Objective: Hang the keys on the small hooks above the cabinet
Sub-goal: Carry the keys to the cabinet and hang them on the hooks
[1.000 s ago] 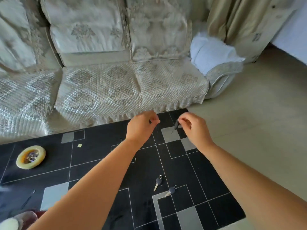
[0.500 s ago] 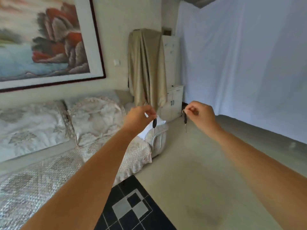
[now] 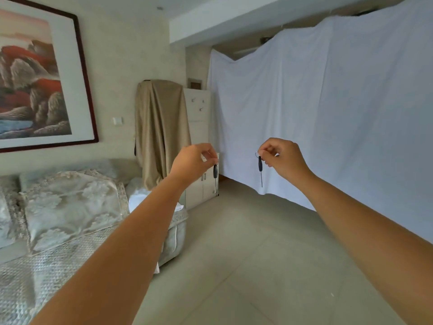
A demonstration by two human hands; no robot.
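Observation:
My left hand [image 3: 193, 161] pinches the top of a black-headed key [image 3: 215, 177] that hangs straight down. My right hand [image 3: 282, 158] pinches the ring of a second black-headed key [image 3: 260, 168], which also dangles blade down. Both hands are held out at chest height, apart from each other. Far ahead, a white panel carries three small hooks [image 3: 201, 109] above a low white cabinet [image 3: 202, 190]. The cabinet is partly hidden behind my left hand and its key.
A beige cloth [image 3: 161, 132] drapes something tall left of the hook panel. A sofa [image 3: 70, 212] with patterned covers runs along the left wall under a framed painting [image 3: 39, 76]. A white sheet [image 3: 328, 109] hangs across the right. Bare tiled floor [image 3: 246, 254] leads to the cabinet.
The view has lifted from the black coffee table to the room and come nearer the cabinet. Both hands have risen, each carrying a key; the hooks now show.

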